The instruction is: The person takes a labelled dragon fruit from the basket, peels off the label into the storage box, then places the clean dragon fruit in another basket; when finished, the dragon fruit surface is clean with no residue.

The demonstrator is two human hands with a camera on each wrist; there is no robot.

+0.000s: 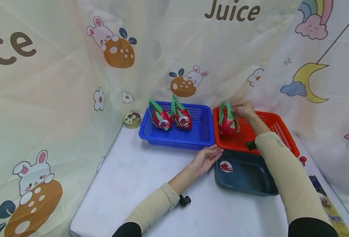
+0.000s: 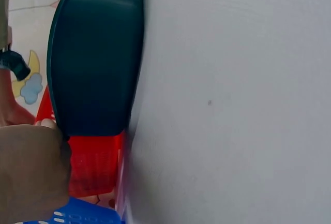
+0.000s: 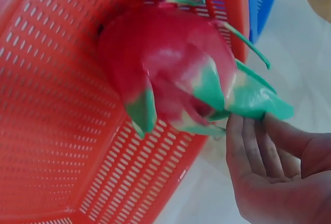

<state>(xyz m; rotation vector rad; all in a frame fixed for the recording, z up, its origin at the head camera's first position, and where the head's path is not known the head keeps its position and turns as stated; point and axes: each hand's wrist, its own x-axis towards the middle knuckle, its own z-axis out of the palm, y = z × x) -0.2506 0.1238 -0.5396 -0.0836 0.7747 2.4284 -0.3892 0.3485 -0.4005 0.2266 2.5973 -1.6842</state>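
The right hand (image 1: 245,109) pinches dragon fruit (image 3: 170,61) below it.

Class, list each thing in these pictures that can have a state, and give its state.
Left dragon fruit: sticker showing
Middle dragon fruit: sticker showing
Right dragon fruit: leaves up, one leaf pinched
Blue basket: upright, holding two fruits
Red basket: upright, holding one fruit
Dark tray: upright, no fruit visible inside
Round tin: apparently shut
Left hand: fingers extended
Right hand: pinching that leaf
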